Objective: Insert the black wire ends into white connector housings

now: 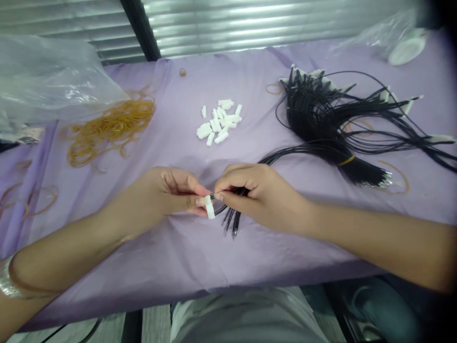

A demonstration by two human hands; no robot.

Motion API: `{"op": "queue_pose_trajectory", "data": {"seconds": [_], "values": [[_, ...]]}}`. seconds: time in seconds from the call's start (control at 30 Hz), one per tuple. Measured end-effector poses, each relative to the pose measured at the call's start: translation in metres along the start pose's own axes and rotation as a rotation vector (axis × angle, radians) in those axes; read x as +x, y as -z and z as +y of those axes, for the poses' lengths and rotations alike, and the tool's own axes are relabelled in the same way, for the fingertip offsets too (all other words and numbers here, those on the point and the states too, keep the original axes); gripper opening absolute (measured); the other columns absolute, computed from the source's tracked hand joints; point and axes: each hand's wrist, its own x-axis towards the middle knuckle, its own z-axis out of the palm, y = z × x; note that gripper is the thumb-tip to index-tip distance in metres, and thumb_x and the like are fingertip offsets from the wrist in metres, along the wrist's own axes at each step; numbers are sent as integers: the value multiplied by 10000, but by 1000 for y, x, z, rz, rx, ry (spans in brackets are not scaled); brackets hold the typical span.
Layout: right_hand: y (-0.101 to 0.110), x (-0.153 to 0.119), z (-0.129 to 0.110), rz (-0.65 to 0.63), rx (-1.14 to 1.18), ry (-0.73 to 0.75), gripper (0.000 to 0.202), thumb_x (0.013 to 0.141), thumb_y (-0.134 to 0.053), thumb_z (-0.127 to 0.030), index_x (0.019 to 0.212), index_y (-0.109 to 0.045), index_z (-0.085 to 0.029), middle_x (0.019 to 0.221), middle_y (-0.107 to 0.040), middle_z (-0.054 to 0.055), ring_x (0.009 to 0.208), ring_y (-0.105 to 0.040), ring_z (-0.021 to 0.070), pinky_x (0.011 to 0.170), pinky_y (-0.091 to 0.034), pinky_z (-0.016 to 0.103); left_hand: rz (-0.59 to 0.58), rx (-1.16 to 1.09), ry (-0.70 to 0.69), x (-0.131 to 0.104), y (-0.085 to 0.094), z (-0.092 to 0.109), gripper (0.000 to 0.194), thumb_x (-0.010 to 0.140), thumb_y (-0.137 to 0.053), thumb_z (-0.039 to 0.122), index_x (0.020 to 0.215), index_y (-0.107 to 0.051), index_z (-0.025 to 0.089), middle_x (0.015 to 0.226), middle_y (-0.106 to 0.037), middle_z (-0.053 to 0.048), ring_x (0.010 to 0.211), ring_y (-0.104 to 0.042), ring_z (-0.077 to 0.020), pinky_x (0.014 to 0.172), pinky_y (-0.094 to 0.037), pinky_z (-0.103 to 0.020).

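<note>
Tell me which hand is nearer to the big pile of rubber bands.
Left. The left hand is below and right of the rubber bands; the right hand is farther right.

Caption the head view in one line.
Hands at work: left hand holds a white connector, right hand pinches a black wire beside it.

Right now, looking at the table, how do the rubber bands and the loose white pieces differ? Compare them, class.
The rubber bands are amber, thin loops; the white pieces are small, short blocks. The rubber bands form a wide, tangled heap beside the clear bag; the white pieces form a smaller cluster away from it. Both lie on the purple cloth.
</note>
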Motion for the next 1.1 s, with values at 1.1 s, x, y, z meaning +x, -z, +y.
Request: {"op": "queue_pose_trajectory", "data": {"seconds": [1.1], "values": [[32,-6,-4,-412,-332,76,174,865,-434,-223,885,-584,-137,980,-466,31,977,-354,57,939,-255,228,246,924,-657,-12,3,-1,158,799,-574,292,889,-559,164,976,-576,-35,864,-558,-109,764,-432,-179]]}}
